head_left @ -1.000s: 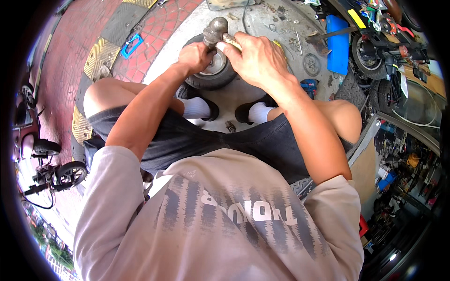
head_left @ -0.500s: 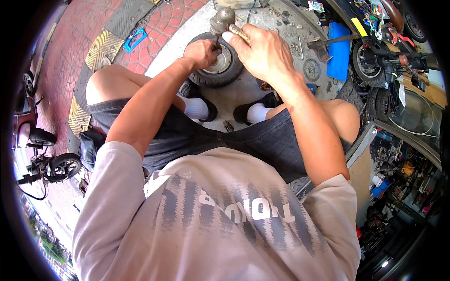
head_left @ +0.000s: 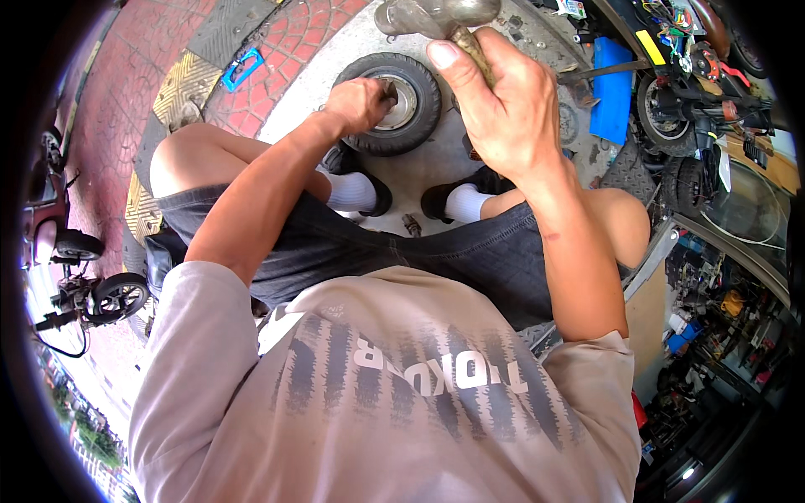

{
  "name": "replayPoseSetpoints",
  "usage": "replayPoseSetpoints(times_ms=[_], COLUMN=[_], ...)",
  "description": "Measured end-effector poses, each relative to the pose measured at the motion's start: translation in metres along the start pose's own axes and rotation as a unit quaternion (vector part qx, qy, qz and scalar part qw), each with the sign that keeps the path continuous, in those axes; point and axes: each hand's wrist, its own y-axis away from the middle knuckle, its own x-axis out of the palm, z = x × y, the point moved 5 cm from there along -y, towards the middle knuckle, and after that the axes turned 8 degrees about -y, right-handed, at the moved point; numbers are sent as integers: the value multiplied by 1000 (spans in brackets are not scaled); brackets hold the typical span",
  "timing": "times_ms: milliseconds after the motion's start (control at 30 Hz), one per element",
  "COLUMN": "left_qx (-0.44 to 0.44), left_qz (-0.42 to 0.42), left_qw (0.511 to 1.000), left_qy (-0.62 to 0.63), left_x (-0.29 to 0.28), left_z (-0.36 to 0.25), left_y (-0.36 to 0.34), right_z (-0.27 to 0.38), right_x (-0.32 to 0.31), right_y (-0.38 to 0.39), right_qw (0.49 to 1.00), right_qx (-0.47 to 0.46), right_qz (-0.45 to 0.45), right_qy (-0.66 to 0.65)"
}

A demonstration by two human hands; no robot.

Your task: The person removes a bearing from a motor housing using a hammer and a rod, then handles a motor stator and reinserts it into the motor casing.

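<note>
My right hand (head_left: 507,113) is wrapped round the worn handle of a metal hammer (head_left: 436,13), raised high with its head near the top edge. My left hand (head_left: 360,106) is closed round a short dark metal tool (head_left: 391,92) held at the silver hub of a small wheel with a black tyre (head_left: 418,123). The tool is largely hidden by my fingers. The wheel lies on the grey concrete floor (head_left: 293,92) beyond my feet. A small metal part (head_left: 412,226) lies between my shoes.
A blue plastic frame (head_left: 242,70) lies on red paving at the left. A blue panel (head_left: 608,92), scooter parts (head_left: 658,117) and tyres (head_left: 683,180) crowd the right. Parked two-wheelers (head_left: 113,295) stand at the far left, and shelves of parts (head_left: 713,310) at the lower right.
My right hand has lifted the hammer up and toward the camera, away from my left hand's tool. My left hand stays at the hub, where more of the wheel now shows.
</note>
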Motion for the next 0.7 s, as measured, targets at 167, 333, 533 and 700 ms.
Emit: replayPoseSetpoints(times_ms=[167,333,533,700], left_qx=[-6,-33,-27,-30], left_qz=[13,26,-15,-31], left_qw=[999,999,1000,999], left_qy=[-31,-20,0,2], left_x=[-1,-10,-19,-4], left_z=[-1,-8,-10,7], left_y=[-1,5,-7,-26], right_z=[-16,-40,-39,-31], right_x=[23,35,16,1], right_y=[12,13,-3,-9], right_qw=[996,974,992,996], right_qx=[9,98,83,82], right_qz=[55,134,45,-18], right_qy=[76,153,88,11])
